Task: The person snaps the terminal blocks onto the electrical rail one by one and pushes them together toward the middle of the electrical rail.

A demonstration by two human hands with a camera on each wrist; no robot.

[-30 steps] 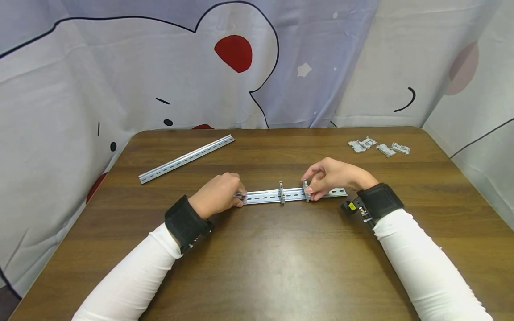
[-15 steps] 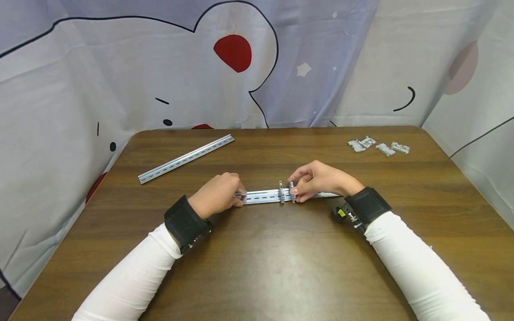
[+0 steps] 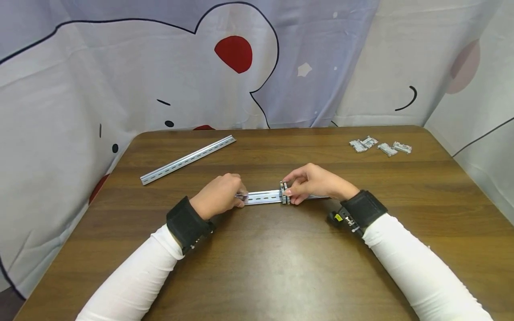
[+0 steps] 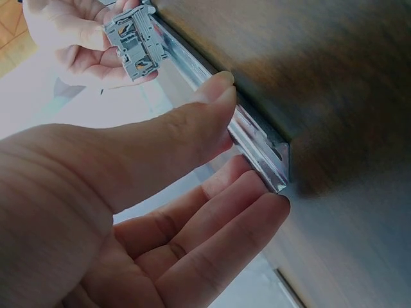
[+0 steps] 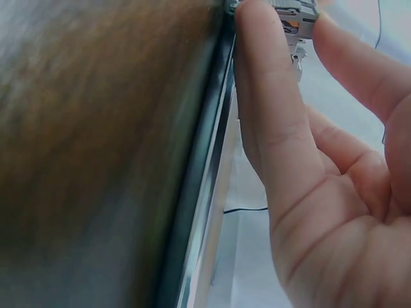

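A slotted metal DIN rail (image 3: 263,197) lies crosswise on the table. My left hand (image 3: 220,192) grips its left end, thumb on one side and fingers along the other, as the left wrist view shows. Two thin grey terminal blocks stand upright on the rail, side by side. The left terminal block (image 3: 282,192) is close against the right terminal block (image 3: 286,198), which my right hand (image 3: 315,183) pinches between thumb and fingers. In the left wrist view the grey terminal block (image 4: 135,42) shows its flat side. My right hand covers part of the rail's right stretch.
A second DIN rail (image 3: 188,160) lies slanted at the back left of the wooden table (image 3: 257,267). Several loose terminal blocks (image 3: 387,149) lie flat at the back right. A printed cloth (image 3: 160,67) hangs behind the table.
My right hand has slid its terminal block leftward along the rail, until it stands right beside the other block. My left hand has stayed at the rail's left end.
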